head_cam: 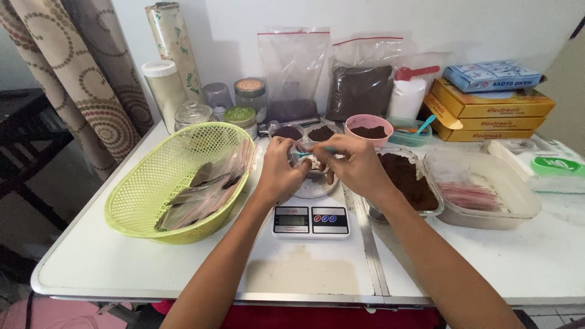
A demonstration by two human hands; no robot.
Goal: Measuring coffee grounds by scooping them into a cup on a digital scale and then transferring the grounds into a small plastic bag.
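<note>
Both of my hands meet over a small digital kitchen scale [311, 220] at the middle of the white table [122, 262]. My left hand [278, 172] grips a small clear plastic pouch [303, 156] that holds a little brown powder. My right hand [353, 164] pinches a thin teal spoon [318, 152] whose tip points into the pouch's mouth. A round clear dish [315, 186] sits on the scale under my hands. Right of my right hand stands a clear tub of dark brown powder [409, 181].
A lime-green mesh basket [146, 189] of filled pouches lies at left. A clear tub with red-striped pouches [487, 195] sits at right. Jars, a pink bowl [368, 129], zip bags of powder [359, 85], yellow boxes [493, 113] and a foil roll line the back wall.
</note>
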